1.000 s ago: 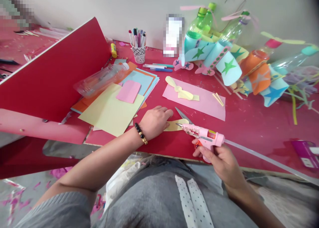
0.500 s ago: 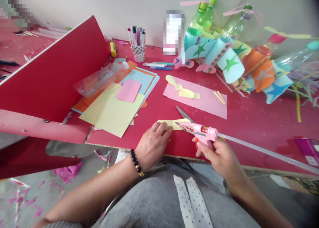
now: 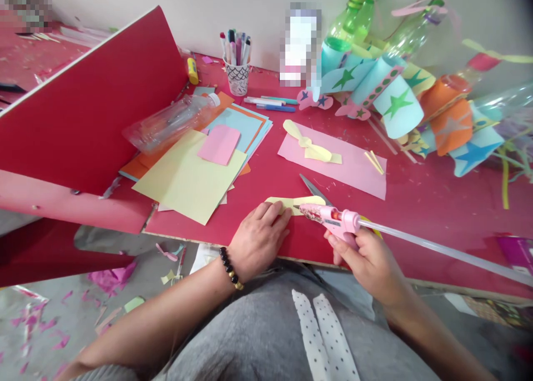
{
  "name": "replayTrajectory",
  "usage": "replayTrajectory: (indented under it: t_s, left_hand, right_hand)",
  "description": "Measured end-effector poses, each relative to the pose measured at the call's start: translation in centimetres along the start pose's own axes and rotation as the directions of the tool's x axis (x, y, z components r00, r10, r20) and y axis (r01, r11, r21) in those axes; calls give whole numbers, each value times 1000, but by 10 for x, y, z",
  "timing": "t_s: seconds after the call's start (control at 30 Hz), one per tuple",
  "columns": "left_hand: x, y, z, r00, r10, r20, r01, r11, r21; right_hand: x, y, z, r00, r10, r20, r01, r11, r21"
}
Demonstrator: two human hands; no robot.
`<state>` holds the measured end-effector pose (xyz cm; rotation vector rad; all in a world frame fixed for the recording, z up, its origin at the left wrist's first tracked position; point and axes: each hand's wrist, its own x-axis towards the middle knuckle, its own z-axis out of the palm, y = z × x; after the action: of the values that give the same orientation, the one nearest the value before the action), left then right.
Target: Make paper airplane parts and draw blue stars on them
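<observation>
My left hand, wearing a dark beaded bracelet, lies flat with its fingertips on the near edge of a pale yellow paper cutout. My right hand grips a pink hot glue gun, and its nozzle sits over the cutout's right part. A long clear glue stick runs from the gun's back to the right. Metal scissors lie on the table, with their handles hidden behind the gun and cutout.
The red tabletop holds stacked coloured paper, a plastic bottle, a marker cup, and a pink sheet with yellow cutouts. Decorated bottles crowd the back right. A red board stands at left.
The view has tilted, shifting the table up in the frame. My left hand now sits nearer the cutout's near edge, showing more of the paper. The glue gun has levelled over the cutout.
</observation>
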<state>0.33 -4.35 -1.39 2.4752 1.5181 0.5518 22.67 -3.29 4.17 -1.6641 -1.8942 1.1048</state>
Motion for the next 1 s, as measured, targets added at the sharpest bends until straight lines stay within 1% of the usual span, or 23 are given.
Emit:
replayTrajectory:
  t_s: [0.13,0.33,0.57,0.83,1.0]
  left_hand:
    - [1,0,0,1000,6,-15,-6,1000,-22]
    - [1,1,-1,1000,1,9,-1,1000,-14]
    - [1,1,-2,1000,9,16,-9,1000,-15]
    - [2,1,-2,1000,0,6,0,999,-36]
    - [2,1,-2,1000,3,4,-3,999,-47]
  right_hand:
    - [0,-1,-1,1000,-2,-5,2,999,-50]
    - [0,-6,-2,1000,21,-5,-21,993,-118]
    - [3,-10,-3,1000,1,-25,-5,985,-175]
    - [5,-11,-4,999,-33,-20,29,982,-188]
    - [6,-11,-5,1000,15,-19,-19,978,-208]
